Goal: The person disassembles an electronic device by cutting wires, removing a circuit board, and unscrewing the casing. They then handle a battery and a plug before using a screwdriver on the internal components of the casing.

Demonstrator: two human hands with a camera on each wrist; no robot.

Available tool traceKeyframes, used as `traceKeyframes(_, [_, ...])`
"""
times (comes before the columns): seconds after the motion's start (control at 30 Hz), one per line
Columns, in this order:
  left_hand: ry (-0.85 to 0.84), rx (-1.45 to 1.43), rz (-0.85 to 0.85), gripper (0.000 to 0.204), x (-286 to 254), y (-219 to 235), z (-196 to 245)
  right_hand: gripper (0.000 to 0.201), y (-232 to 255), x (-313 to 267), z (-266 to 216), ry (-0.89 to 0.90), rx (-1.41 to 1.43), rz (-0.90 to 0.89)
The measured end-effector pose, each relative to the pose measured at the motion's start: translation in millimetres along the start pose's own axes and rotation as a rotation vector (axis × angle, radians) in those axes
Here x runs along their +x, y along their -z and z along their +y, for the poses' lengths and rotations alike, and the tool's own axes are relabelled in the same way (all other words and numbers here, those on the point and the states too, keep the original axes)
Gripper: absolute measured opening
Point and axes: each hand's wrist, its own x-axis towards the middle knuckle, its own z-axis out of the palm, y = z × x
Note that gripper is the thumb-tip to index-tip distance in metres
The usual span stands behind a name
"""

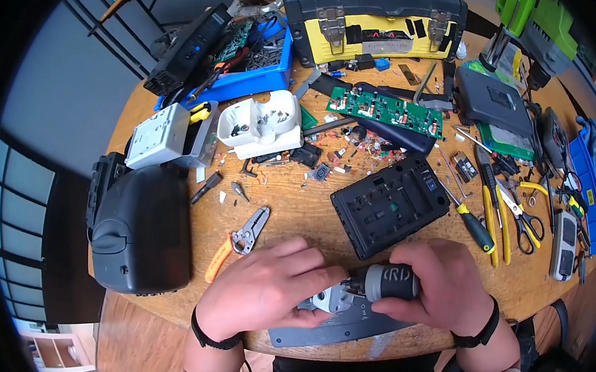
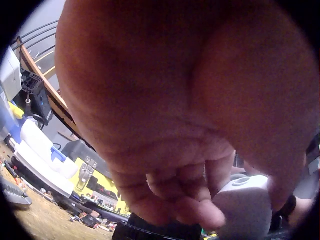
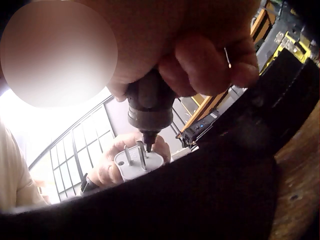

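My left hand (image 1: pixel 270 290) pinches a small white plug adapter (image 1: pixel 332 298) between thumb and fingers, above a dark grey panel (image 1: pixel 347 327) at the table's near edge. In the right wrist view the adapter (image 3: pixel 139 165) shows its metal prongs upward. My right hand (image 1: pixel 440 283) grips a black and grey screwdriver (image 1: pixel 389 282), its fingers curled round the handle. The driver's tip (image 3: pixel 148 144) meets the adapter's pronged face beside a prong. In the left wrist view the adapter's white side (image 2: pixel 245 205) shows by the thumb of the left hand (image 2: pixel 175 115).
A black open casing (image 1: pixel 388 208) lies just beyond the hands. Orange-handled wire strippers (image 1: pixel 237 243) lie beside the left hand, near a black case (image 1: pixel 144 229). Pliers, scissors (image 1: pixel 524 221) and a green screwdriver (image 1: pixel 474 228) are at the right. Scraps and a circuit board (image 1: pixel 385 112) lie farther back.
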Motion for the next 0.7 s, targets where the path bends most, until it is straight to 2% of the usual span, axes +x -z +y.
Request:
traceKeyframes(0.07, [-0.004,-0.004,0.000,0.051,0,0,0,0.050,1,1,0,-0.001,-0.084,-0.054])
traceKeyframes(0.17, [0.000,-0.025,-0.004,0.051,0,0,-2,0.050,-2,5,2,0.041,-0.096,0.028])
traceKeyframes(0.23, [0.008,-0.019,0.003,0.050,0,0,-1,0.050,4,7,-3,0.074,-0.113,-0.084])
traceKeyframes(0.27, [0.008,-0.021,0.001,0.050,-1,0,-1,0.050,6,7,-6,0.072,-0.112,-0.085])
traceKeyframes(0.33, [0.032,-0.030,0.018,0.049,-1,0,-2,0.050,9,9,-8,0.008,0.034,-0.094])
traceKeyframes(0.43, [0.029,-0.014,0.054,0.047,0,-1,-2,0.052,7,5,-6,-0.035,0.048,-0.120])
traceKeyframes(0.57, [0.026,-0.006,0.065,0.046,0,-2,-2,0.052,-1,3,2,0.016,0.139,-0.101])
traceKeyframes(0.63, [0.038,-0.001,0.071,0.045,0,-2,-2,0.050,-7,-1,4,0.030,0.118,0.027])
traceKeyframes(0.7, [0.035,-0.002,0.064,0.046,0,-2,-2,0.050,5,0,-1,-0.024,0.045,-0.033])
